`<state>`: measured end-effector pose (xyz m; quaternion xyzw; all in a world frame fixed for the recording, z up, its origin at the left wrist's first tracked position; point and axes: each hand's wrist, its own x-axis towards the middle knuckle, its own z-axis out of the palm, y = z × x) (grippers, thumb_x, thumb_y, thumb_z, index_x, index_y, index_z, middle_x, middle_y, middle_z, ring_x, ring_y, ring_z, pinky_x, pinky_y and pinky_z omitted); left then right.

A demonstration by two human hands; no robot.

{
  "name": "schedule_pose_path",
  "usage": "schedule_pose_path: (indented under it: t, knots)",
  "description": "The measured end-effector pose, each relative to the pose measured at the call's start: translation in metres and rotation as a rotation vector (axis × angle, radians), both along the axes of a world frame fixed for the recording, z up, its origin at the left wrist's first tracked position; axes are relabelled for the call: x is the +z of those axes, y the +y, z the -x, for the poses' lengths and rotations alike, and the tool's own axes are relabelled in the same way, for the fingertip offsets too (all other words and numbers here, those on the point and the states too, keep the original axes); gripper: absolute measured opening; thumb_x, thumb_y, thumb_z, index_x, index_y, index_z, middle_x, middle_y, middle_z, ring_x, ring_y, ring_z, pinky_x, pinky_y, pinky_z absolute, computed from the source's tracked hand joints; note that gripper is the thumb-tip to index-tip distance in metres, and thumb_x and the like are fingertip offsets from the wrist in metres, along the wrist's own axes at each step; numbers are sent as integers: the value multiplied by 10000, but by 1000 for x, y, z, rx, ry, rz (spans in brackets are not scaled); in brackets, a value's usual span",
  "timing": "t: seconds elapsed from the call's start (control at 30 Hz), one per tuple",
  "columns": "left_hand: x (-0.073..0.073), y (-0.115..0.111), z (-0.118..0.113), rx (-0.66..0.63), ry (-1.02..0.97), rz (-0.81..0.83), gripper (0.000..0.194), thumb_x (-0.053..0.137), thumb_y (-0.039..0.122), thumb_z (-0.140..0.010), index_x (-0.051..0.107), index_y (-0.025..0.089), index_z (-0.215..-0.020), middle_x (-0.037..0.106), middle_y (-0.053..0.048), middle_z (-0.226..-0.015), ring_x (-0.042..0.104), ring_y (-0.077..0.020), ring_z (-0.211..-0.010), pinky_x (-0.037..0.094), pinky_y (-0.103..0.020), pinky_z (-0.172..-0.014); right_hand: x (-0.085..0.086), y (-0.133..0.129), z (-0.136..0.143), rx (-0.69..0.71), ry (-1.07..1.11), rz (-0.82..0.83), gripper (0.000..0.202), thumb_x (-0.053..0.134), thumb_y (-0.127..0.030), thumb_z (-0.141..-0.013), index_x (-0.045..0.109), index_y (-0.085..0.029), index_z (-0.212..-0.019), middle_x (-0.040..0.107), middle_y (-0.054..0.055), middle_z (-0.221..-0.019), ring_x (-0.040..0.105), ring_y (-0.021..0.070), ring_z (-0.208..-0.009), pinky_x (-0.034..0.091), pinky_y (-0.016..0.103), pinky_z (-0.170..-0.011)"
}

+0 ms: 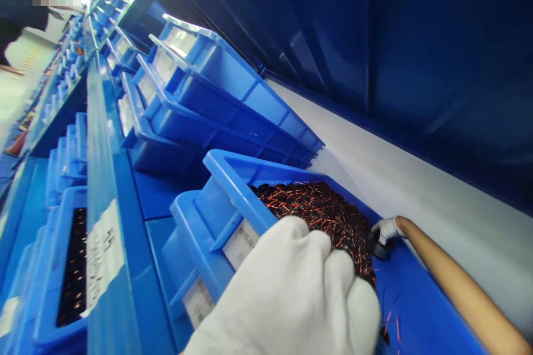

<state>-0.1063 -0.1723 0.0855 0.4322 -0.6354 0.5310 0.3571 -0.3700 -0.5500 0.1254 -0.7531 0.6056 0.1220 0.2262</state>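
Note:
A blue plastic bin (233, 177) stands on a blue shelf, holding a heap of small dark coils with copper wire ends (320, 208). My left hand (291, 294), in a white glove, is curled over the bin's near rim and grips it. My right hand (387, 228), also gloved, reaches into the far side of the bin with the bare forearm stretched out behind it. Its fingertips pinch a dark round coil (378, 248) at the edge of the heap. A few loose copper wire bits (391, 324) lie on the bin's floor.
Several more blue bins (216, 83) are stacked further along the shelf. A blue shelf upright (104, 188) carries a white label (102, 258). A lower bin (70, 266) to the left holds dark parts. A white panel (416, 177) runs behind the shelf. A person stands far off at the top left.

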Motion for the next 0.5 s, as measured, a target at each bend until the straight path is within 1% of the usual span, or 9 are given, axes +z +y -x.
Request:
schedule_pose_path:
  t: [0.07, 0.13, 0.2, 0.27, 0.3, 0.33, 0.4, 0.47, 0.5]
  knots:
    - [-1, 1, 0, 36, 5, 21, 222, 427, 223, -624, 206, 210, -608, 297, 34, -516, 354, -101, -497, 200, -262, -600, -1, 5, -5, 6, 30, 2, 418, 563, 12, -493, 658, -29, -898, 609, 75, -735, 539, 151, -604, 423, 230, -533]
    - [-2, 2, -1, 45, 4, 25, 217, 433, 223, -624, 218, 212, -607, 295, 31, -525, 347, -100, -502, 202, -261, -597, -6, 10, -7, 24, 35, 59, 426, 550, 22, -506, 664, -30, -913, 615, 71, -757, 523, 121, -590, 400, 202, -509]
    - [-3, 1, -2, -14, 24, -2, 204, 459, 252, -661, 268, 203, -612, 319, 27, -533, 356, -76, -542, 229, -248, -619, -11, 15, -6, 34, 22, 168, 471, 477, 41, -522, 671, -34, -944, 610, 56, -739, 486, 85, -556, 356, 172, -479]
    - [-4, -4, -4, -118, 73, -61, 237, 481, 340, -728, 343, 180, -619, 363, 16, -547, 386, -50, -617, 294, -230, -684, -16, 21, -3, 15, 9, 277, 517, 375, 44, -504, 682, -17, -915, 596, 59, -685, 447, 71, -513, 309, 164, -449]
    - [-4, -7, -5, -167, 97, -96, 288, 476, 400, -757, 379, 167, -618, 386, 8, -556, 406, -43, -660, 326, -221, -731, -17, 24, 0, -3, -6, 315, 541, 339, 36, -492, 686, -10, -905, 598, 70, -681, 449, 76, -507, 304, 168, -445]
    - [-4, -10, -5, -199, 120, -121, 344, 461, 458, -776, 416, 155, -620, 411, -3, -569, 424, -42, -700, 350, -218, -776, -18, 26, 2, -21, -34, 338, 558, 327, 30, -492, 688, -11, -916, 609, 83, -704, 470, 87, -518, 318, 174, -451]
    - [-3, -15, -5, -231, 134, -160, 437, 421, 542, -790, 474, 140, -628, 448, -21, -597, 455, -50, -763, 379, -224, -846, -16, 28, 6, -55, -111, 373, 545, 359, 31, -523, 680, -17, -961, 633, 113, -796, 532, 124, -577, 386, 197, -495]
    - [-3, -16, -5, -237, 131, -172, 496, 378, 581, -794, 511, 129, -642, 469, -33, -618, 468, -54, -797, 386, -228, -885, -8, 27, 6, -89, -186, 439, 485, 427, 29, -586, 652, -6, -1015, 635, 141, -871, 573, 150, -638, 446, 222, -562]
    - [-2, -15, -4, -235, 126, -169, 512, 363, 589, -796, 521, 124, -651, 472, -36, -624, 468, -53, -800, 384, -225, -886, -1, 25, 5, -109, -210, 488, 469, 442, 24, -619, 633, 0, -1047, 631, 151, -900, 583, 155, -658, 462, 230, -587]
